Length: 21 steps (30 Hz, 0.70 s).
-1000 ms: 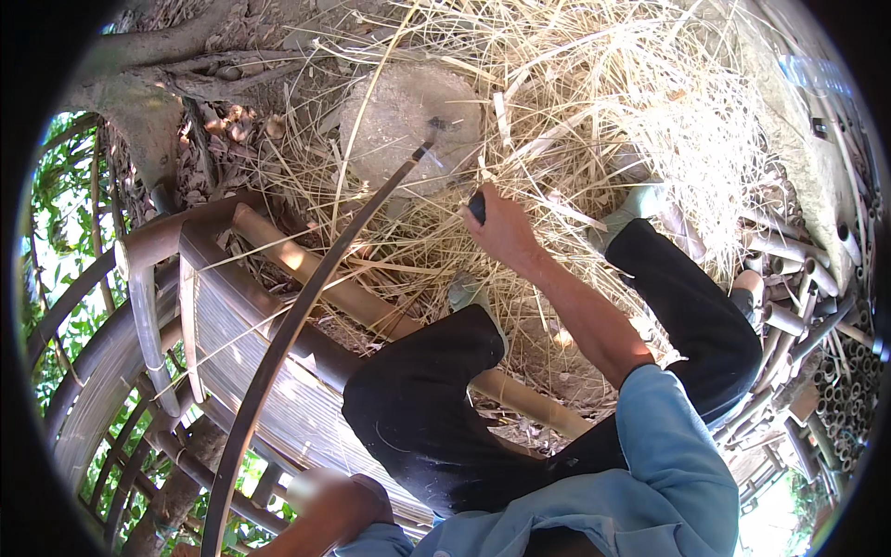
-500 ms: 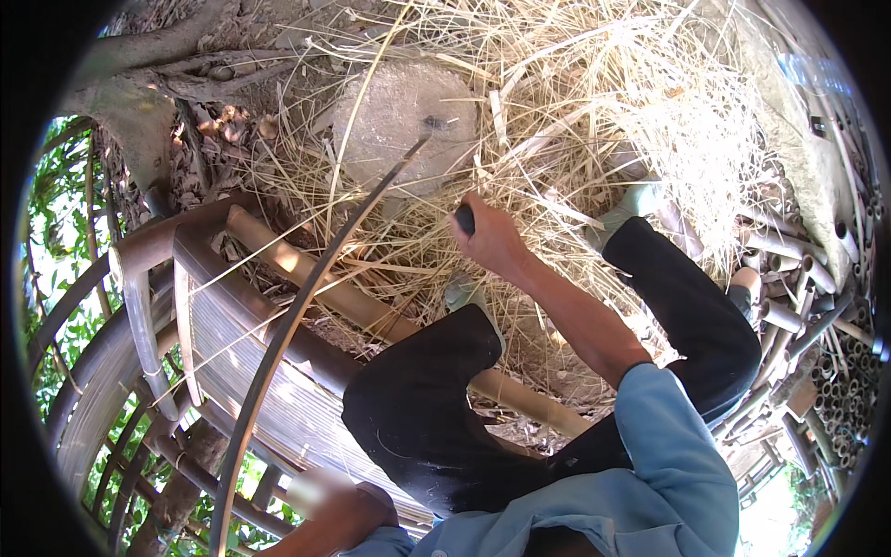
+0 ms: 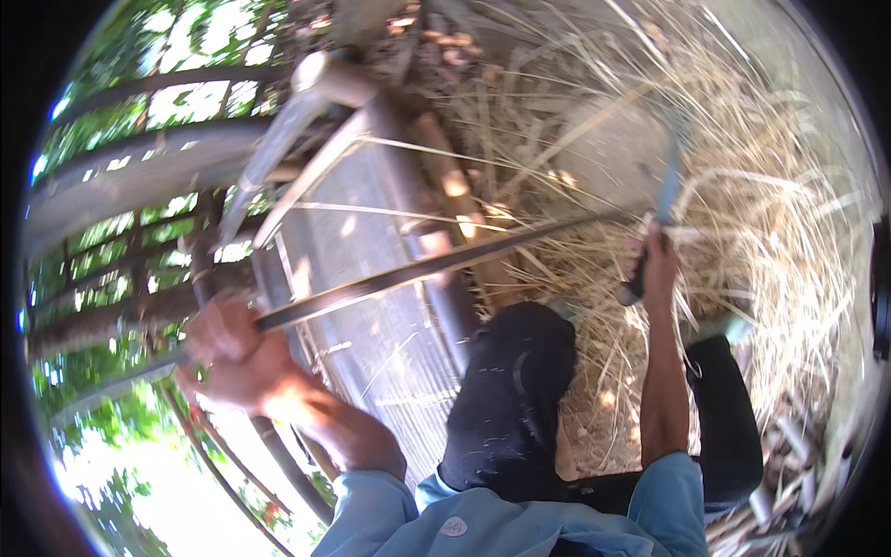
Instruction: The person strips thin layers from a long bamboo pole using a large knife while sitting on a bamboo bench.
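Overhead, the right hand (image 3: 657,265) has its fingers wrapped around a dark-handled blade (image 3: 661,200), raised over the straw pile (image 3: 770,232). Left of that pile, the left hand (image 3: 227,348) grips a long thin bamboo strip (image 3: 418,272) running toward the straw.

Dry straw heap (image 3: 780,223), grey boulder (image 3: 613,158), slatted bamboo platform (image 3: 390,325), green foliage (image 3: 121,232)

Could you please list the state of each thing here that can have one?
Left hand: closed around the strip.
Bamboo strip: held at one end, slanting toward the straw.
Right hand: gripping the knife handle.
Knife: blade up, blurred.
Straw: loose, piled on the ground.
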Available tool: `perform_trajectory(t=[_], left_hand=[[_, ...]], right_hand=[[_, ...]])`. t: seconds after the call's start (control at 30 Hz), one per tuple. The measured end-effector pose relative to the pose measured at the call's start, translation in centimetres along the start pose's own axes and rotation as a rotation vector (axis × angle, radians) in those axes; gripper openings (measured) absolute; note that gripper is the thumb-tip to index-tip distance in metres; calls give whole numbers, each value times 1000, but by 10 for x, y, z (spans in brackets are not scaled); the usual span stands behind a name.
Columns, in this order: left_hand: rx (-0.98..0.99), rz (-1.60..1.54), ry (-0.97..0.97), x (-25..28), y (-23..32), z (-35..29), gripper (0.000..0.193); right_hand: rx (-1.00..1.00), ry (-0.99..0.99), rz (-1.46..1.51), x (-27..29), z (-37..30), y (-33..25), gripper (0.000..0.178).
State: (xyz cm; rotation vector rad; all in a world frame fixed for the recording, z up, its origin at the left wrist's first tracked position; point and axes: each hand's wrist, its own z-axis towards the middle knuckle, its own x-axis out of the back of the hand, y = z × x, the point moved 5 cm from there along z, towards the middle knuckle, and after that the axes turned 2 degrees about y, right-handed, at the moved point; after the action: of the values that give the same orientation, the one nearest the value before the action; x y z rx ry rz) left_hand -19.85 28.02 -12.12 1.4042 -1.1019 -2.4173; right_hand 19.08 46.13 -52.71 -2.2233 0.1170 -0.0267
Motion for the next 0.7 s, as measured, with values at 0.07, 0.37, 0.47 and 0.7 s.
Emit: perform_trajectory(t=[0.07, 0.37, 0.47, 0.7], left_hand=[[28, 52, 235, 26, 6, 3, 48], [189, 390, 375, 170, -1, -51, 79], [764, 1011, 497, 231, 14, -91, 65], [-244, 1649, -948, -24, -145, -103, 8]], right_hand=[[27, 39, 291, -4, 2, -14, 28], [158, 235, 217, 26, -17, -60, 22], [156, 505, -328, 34, -26, -72, 33], [322, 175, -126, -9, -47, -80, 45]])
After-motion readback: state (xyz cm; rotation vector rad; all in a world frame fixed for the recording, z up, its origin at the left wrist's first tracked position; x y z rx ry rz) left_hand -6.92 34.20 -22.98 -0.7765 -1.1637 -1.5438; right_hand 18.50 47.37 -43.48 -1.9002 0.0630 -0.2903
